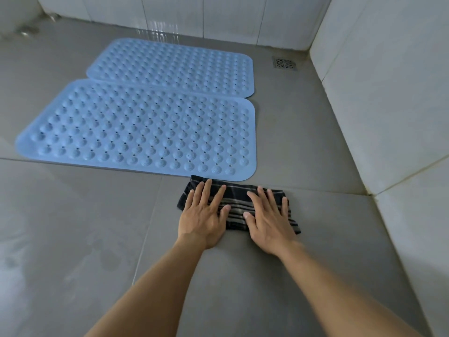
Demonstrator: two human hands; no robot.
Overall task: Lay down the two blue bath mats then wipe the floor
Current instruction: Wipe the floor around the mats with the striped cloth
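Note:
Two blue studded bath mats lie flat side by side on the grey tile floor: the near mat [136, 130] and the far mat [175, 66], their long edges touching. Just in front of the near mat's right corner lies a dark striped cloth [237, 205], folded flat on the floor. My left hand [204, 215] presses on the cloth's left part with straight spread fingers. My right hand [269, 217] presses on its right part the same way. Both palms hide much of the cloth.
A metal floor drain [284, 63] sits in the far right corner. White tiled walls [379, 93] run along the right and the back. The floor [60, 239] at the left shows wet, shiny patches. A small fitting [24, 32] lies at the far left.

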